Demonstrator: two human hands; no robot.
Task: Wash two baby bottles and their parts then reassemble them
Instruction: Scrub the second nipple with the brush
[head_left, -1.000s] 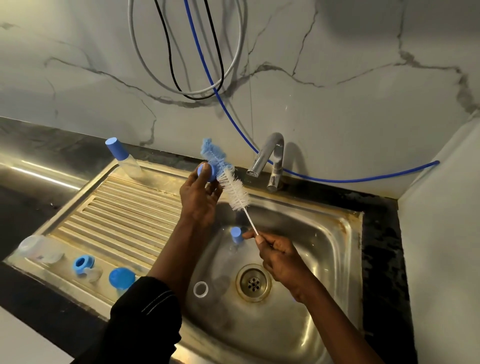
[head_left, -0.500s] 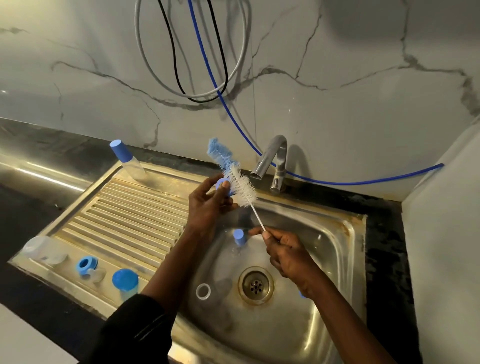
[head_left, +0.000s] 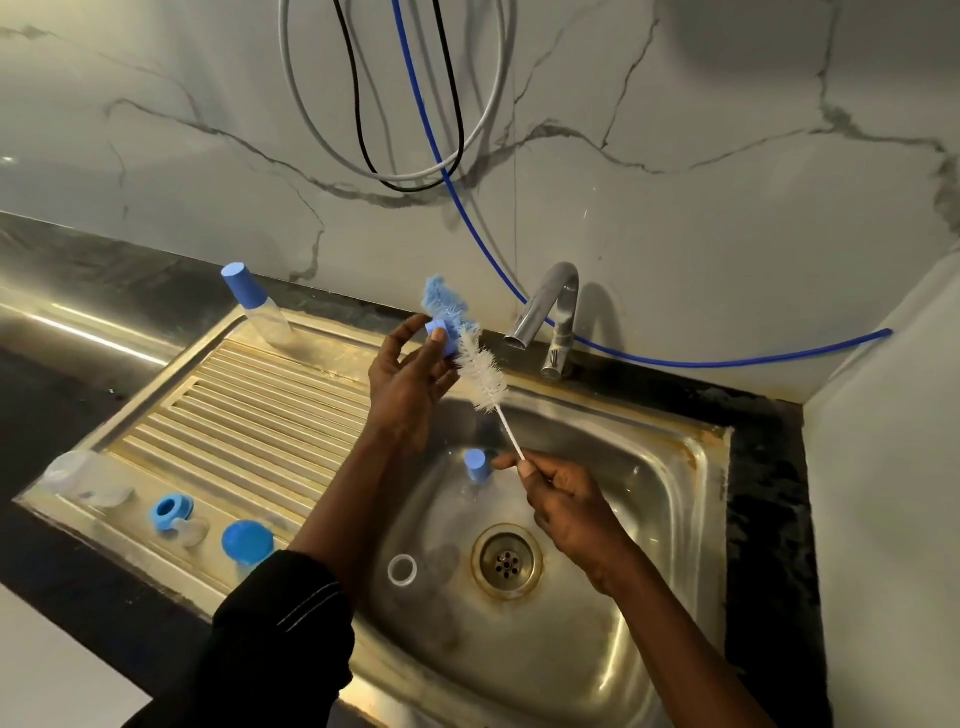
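My left hand (head_left: 410, 379) pinches a small blue bottle part (head_left: 441, 335) above the sink's back edge. My right hand (head_left: 563, 501) grips the thin white handle of a bottle brush (head_left: 480, 371), whose white bristles and blue tip lie against that part. A clear bottle with a blue cap (head_left: 475, 467) sits in the basin. A white ring (head_left: 402, 570) lies near the drain. On the drainboard's front are a blue collar with a clear teat (head_left: 174, 514), a blue cap (head_left: 248, 543) and clear parts (head_left: 78, 473). Another blue-capped bottle (head_left: 254, 304) stands at the back.
The steel sink (head_left: 675, 519) has a drain (head_left: 506, 561) at its middle and a chrome tap (head_left: 550, 312) behind. A ridged drainboard (head_left: 249, 415) extends left. Cables and a blue hose (head_left: 701, 361) hang on the marble wall. A white wall closes the right side.
Both hands and the brush have shifted slightly, with the brush sliding against the blue part as my left hand turns it. The view has moved a little.
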